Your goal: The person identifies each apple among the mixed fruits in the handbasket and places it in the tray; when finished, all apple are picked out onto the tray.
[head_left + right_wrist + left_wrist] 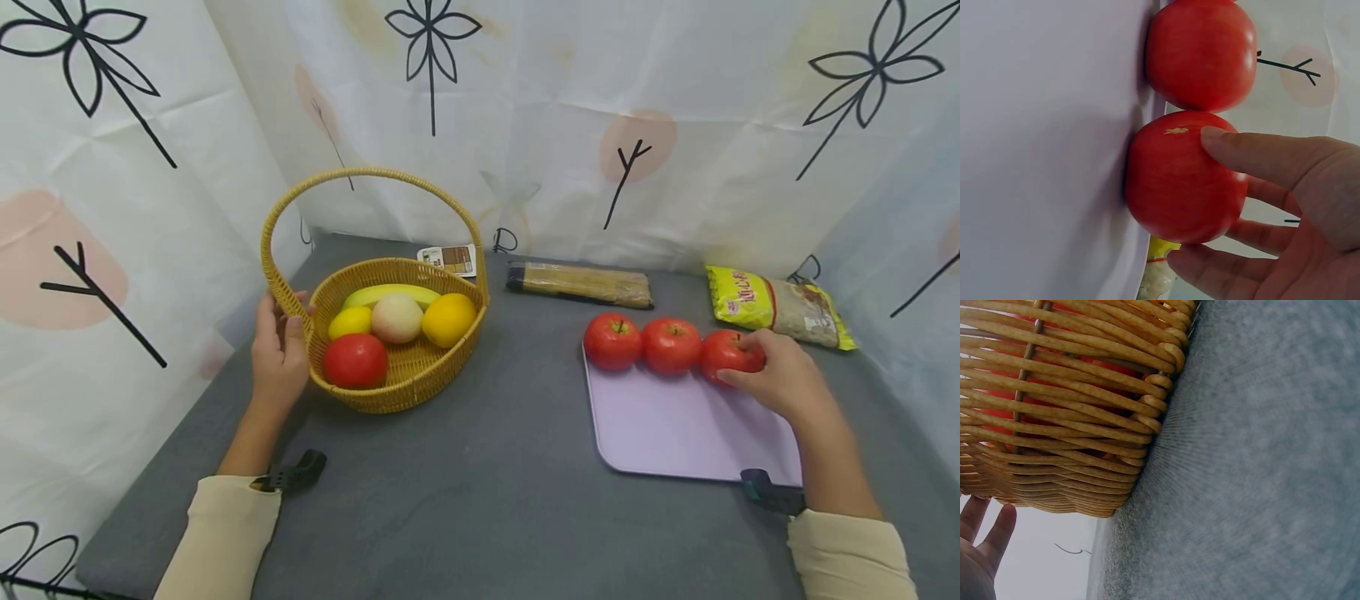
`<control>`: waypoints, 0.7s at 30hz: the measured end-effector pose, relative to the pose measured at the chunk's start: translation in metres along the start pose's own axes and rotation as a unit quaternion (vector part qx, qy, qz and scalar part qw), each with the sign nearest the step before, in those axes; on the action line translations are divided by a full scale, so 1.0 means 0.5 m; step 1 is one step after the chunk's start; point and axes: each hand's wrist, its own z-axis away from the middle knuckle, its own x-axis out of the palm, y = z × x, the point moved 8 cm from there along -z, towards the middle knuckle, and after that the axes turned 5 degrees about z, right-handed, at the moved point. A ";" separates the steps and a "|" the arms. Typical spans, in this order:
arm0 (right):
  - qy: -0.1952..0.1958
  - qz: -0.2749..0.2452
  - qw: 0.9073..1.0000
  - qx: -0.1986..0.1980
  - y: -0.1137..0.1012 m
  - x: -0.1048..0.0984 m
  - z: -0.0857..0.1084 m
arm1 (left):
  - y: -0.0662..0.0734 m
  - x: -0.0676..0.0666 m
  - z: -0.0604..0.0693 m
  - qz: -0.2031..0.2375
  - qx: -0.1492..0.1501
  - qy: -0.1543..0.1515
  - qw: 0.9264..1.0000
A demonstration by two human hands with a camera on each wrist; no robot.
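Observation:
At the back edge of the lilac tray [690, 433], three red apples stand in a row: a left apple [612, 342], a middle apple [672, 347] and a right apple [1179, 181]. My right hand [783, 375] holds the right one, thumb on its near side and fingers beyond it; the apple sits on the tray. On the left, my left hand [279, 354] touches the side of the wicker basket [420, 392] by the handle's base, its fingers loosely extended. The basket holds a red round fruit [356, 361], lemon [350, 322], banana [390, 293], pale peach [397, 317] and orange [448, 320].
Behind the tray lies a long packet of noodles [581, 284]. A yellow and clear bag [780, 307] rests at the back right. Past the basket is a small labelled packet [450, 260]. Patterned white curtain [540, 125] borders the grey tabletop [465, 508].

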 end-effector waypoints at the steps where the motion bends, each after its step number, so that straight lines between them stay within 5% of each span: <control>1: -0.002 0.000 1.000 0.002 0.000 0.000 0.000 | 0.001 0.000 0.000 -0.002 0.000 0.001 1.000; 9: 0.046 -0.008 0.999 0.015 -0.029 -0.036 0.016 | -0.004 0.001 0.002 0.000 0.003 0.003 1.000; 14: 0.098 -0.031 0.994 -0.034 -0.102 -0.057 0.024 | -0.006 -0.003 0.001 0.006 0.007 0.007 1.000; 21: 0.092 -0.032 0.991 -0.096 -0.215 -0.043 0.038 | -0.006 -0.002 0.000 0.009 0.009 0.001 1.000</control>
